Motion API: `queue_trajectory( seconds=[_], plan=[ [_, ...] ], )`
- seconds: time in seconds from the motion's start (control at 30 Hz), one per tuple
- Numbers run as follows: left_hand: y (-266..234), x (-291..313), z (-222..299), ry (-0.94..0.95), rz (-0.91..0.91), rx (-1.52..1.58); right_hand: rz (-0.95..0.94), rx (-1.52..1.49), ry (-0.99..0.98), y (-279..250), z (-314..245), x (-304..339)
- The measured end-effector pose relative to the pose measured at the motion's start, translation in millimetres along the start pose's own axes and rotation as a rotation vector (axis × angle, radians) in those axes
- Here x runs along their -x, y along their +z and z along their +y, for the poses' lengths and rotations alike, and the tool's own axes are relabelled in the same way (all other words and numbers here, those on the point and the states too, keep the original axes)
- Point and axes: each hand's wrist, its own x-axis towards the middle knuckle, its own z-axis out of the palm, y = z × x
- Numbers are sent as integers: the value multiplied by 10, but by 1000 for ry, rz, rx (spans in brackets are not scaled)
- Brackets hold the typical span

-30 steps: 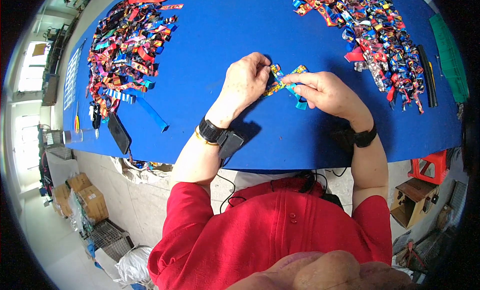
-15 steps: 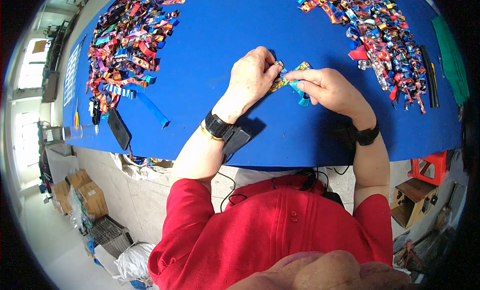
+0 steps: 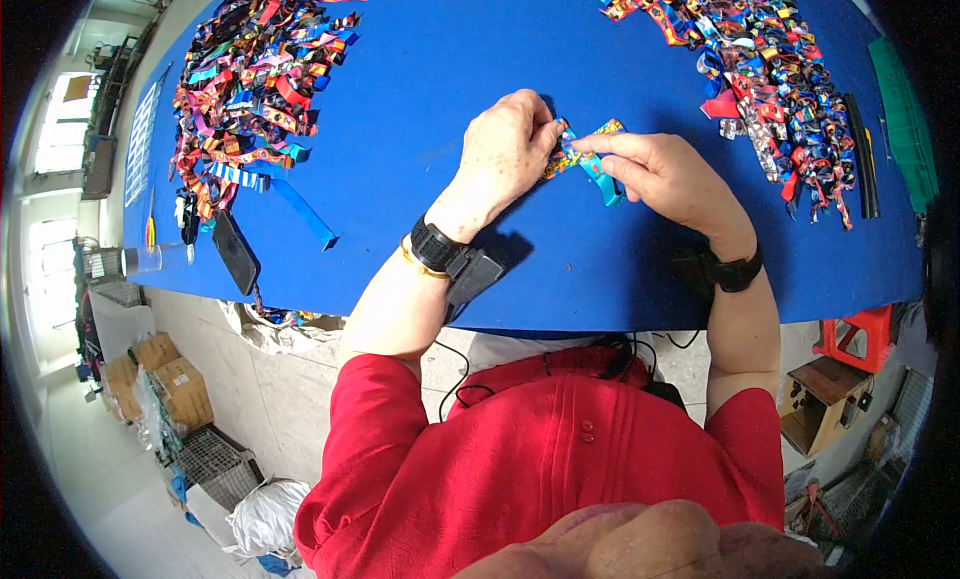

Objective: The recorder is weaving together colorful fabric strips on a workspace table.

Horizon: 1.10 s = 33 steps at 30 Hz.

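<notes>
Over the blue table (image 3: pixel 450 69), my left hand (image 3: pixel 505 147) pinches a short patterned ribbon (image 3: pixel 606 185), yellow and blue with a teal tail, folded into a crossed or bow-like shape. From the other side my right hand (image 3: pixel 668 179) closes on the same ribbon, its index finger laid over the middle crossing and its thumb below. The fingers partly hide the fold, so I cannot tell whether it is knotted. Each wrist has a black band, and a dark box-like piece hangs at the left one.
Heaps of colourful ribbon pieces lie at the far left (image 3: pixel 250 99) and far right (image 3: pixel 770 89). A black phone-like slab (image 3: pixel 236 254) and a loose blue ribbon (image 3: pixel 305 215) lie at left. Dark rods (image 3: pixel 862 159) and green cloth (image 3: pixel 900 129) sit at right; a red stool (image 3: pixel 858 339) stands below.
My right hand has shifted very slightly, with its fingertips still at the ribbon's crossing. The teal tail shows a little more below the fingers. My left hand keeps its pinch almost unmoved.
</notes>
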Motion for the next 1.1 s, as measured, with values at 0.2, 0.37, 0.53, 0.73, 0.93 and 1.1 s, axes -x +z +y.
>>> queue_trajectory(
  seconds=[0.2,0.37,0.53,0.73,0.93,1.1],
  plan=[
    [-22,-7,15,-17,-9,79,-10,38,-1,-5,26,12],
    [-14,-6,11,-16,9,86,-3,37,-3,14,47,15],
    [-25,-11,34,-57,-4,99,-2,49,15,13,34,14],
    [-10,-10,20,-47,27,86,-8,64,20,19,39,10],
    [-16,-20,63,-94,9,57,-4,26,39,25,43,24],
    [-33,-56,38,-112,-33,79,25,38,-38,31,99,12]
  ],
)
